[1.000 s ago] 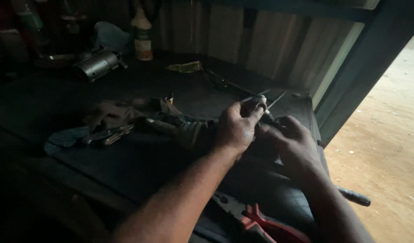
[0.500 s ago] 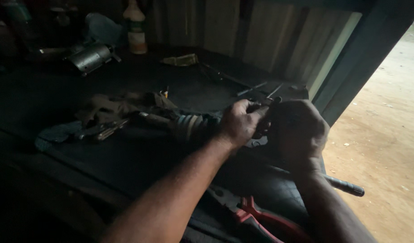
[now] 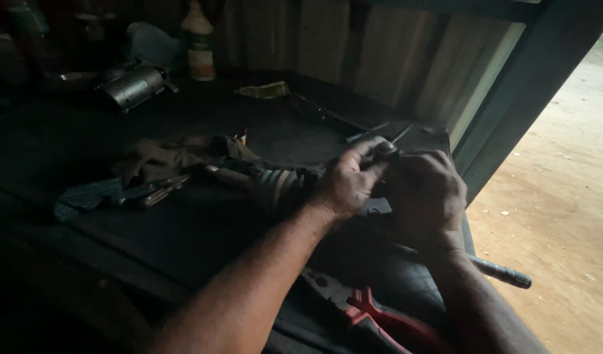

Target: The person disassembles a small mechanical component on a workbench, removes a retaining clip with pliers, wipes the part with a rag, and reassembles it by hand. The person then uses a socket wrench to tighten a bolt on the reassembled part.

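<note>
Near the centre of the view, slightly toward 3 o'clock, both hands meet over a dark workbench (image 3: 203,229). The left hand (image 3: 344,183) comes in from 7 o'clock on a long bare forearm; its fingers are curled and the fingertips (image 3: 373,149) pinch a small dark part (image 3: 388,151), too dim to tell what it is. The right hand (image 3: 427,196) enters from 5 o'clock and is closed into a loose fist just beside the left one, touching it; what it grips is hidden behind the knuckles. A thin metal rod (image 3: 401,134) sticks up from between the hands toward 1 o'clock. At 9 o'clock from the left hand a ribbed rubber boot on a shaft (image 3: 275,185) lies on the bench, and further at 9 o'clock is a crumpled rag (image 3: 160,157) with a folding tool (image 3: 150,192). Red-handled pliers (image 3: 367,311) lie at 6 o'clock, and a dark metal bar (image 3: 498,270) reaches over the bench edge at 4 o'clock. At 11 o'clock stand a white plastic bottle (image 3: 200,46) and a shiny metal cylinder (image 3: 134,85). Behind the bench is a corrugated metal wall (image 3: 393,52), and at 3 o'clock sandy ground (image 3: 563,196) is seen outside.
</note>
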